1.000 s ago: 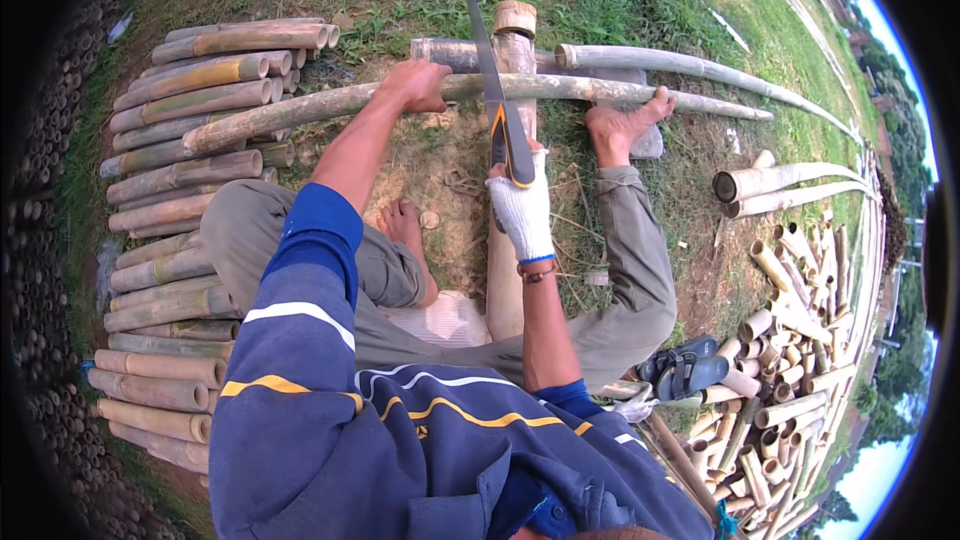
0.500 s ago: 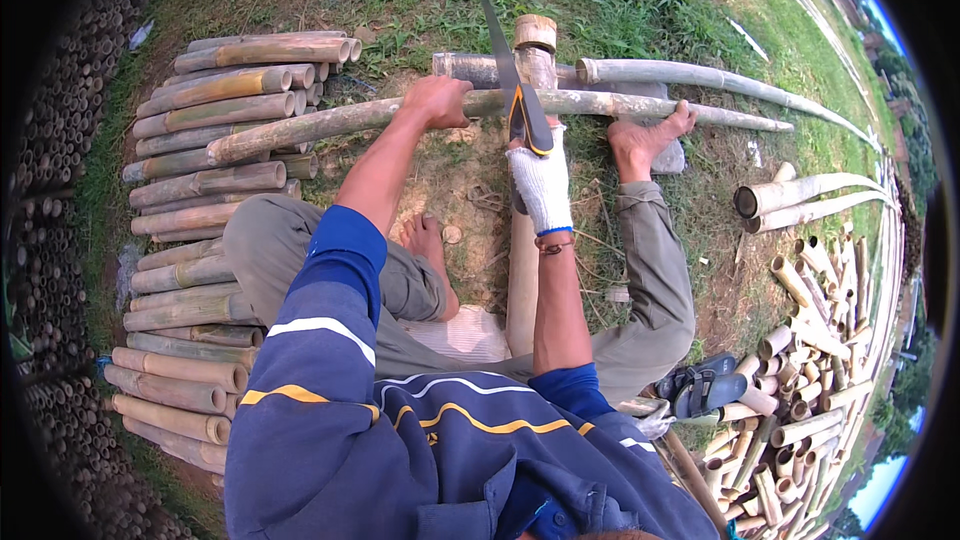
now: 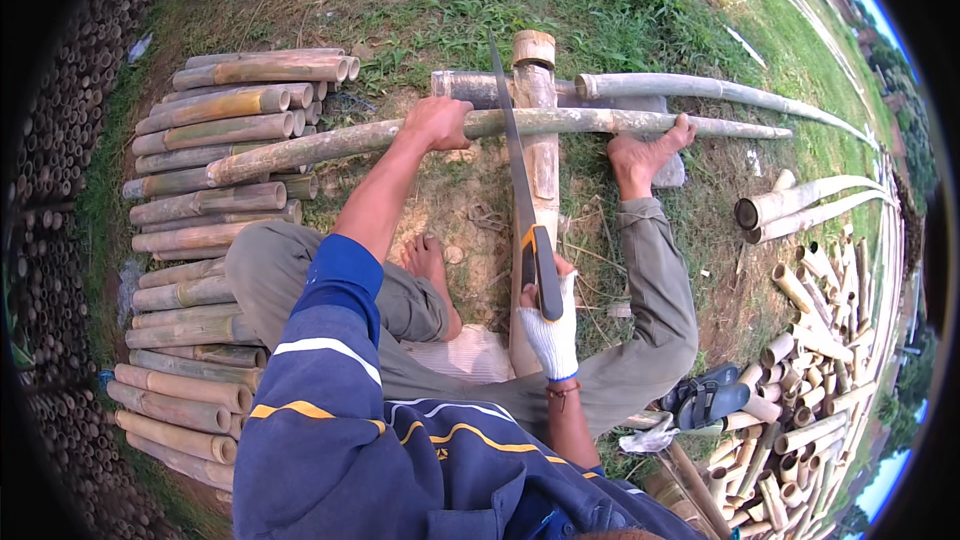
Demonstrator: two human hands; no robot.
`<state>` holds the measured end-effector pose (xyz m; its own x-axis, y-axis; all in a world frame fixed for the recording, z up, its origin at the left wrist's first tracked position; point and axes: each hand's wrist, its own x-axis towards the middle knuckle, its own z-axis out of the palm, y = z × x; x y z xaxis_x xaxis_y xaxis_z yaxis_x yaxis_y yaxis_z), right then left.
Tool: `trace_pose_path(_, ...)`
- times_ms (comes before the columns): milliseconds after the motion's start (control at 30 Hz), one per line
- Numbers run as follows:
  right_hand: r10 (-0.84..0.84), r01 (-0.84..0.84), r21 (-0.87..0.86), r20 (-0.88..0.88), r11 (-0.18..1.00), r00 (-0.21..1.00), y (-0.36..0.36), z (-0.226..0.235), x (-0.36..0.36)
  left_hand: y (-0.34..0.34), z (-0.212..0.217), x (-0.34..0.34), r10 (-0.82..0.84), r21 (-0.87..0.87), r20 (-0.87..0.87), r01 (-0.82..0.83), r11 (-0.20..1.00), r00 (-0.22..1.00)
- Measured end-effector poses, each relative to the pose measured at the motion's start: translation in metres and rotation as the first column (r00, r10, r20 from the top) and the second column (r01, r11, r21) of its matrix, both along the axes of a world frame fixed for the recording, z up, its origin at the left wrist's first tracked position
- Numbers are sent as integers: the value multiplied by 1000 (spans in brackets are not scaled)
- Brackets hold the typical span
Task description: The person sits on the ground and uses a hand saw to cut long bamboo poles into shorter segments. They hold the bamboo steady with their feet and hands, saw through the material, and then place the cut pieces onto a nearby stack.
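A long bamboo pole [image 3: 330, 139] lies across a thicker bamboo support [image 3: 541, 170]. My bare left hand [image 3: 436, 124] is wrapped round the pole, left of the support. In a white work glove, my right hand [image 3: 549, 325] grips the black and orange handle of a hand saw [image 3: 522, 180]. The saw's long blade points away from me and crosses the pole just right of my left hand. My bare right foot [image 3: 640, 160] presses on the pole's thinner right part.
Cut bamboo pieces [image 3: 210, 205] are stacked at left. Short offcuts [image 3: 800, 410] heap up at lower right, beside dark sandals [image 3: 712, 400]. Longer bamboo poles [image 3: 720, 90] lie on the grass at right. A dark cylindrical piece [image 3: 470, 85] lies behind the pole.
My right hand has drawn the saw back toward me, so its handle now sits well below the pole. My left hand keeps its hold on the bamboo pole.
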<state>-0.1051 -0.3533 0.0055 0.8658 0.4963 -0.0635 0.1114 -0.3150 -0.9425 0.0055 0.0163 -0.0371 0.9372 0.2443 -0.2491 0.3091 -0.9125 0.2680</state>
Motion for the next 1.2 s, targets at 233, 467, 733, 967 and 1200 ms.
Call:
trace_pose_path(233, -61, 35, 140, 185, 989, 981, 112, -28, 100, 3, 14, 0, -9, 2, -7, 9, 1000, 1000)
trace_pose_path(467, -3, 5, -7, 253, 1000, 967, -84, 11, -76, 1, 8, 0, -25, 21, -23, 25, 999, 999)
trace_pose_path(733, -66, 37, 199, 141, 979, 988, 88, -41, 84, -7, 18, -3, 18, 39, 5, -18, 999, 1000)
trace_pose_path(967, -74, 38, 151, 243, 988, 967, 66, -23, 59, -3, 20, -3, -26, 42, 15, 25, 999, 1000)
trace_pose_path(1200, -57, 58, -26, 37, 998, 998, -70, 34, -65, 0, 7, 3, -21, 34, -11, 21, 999, 1000)
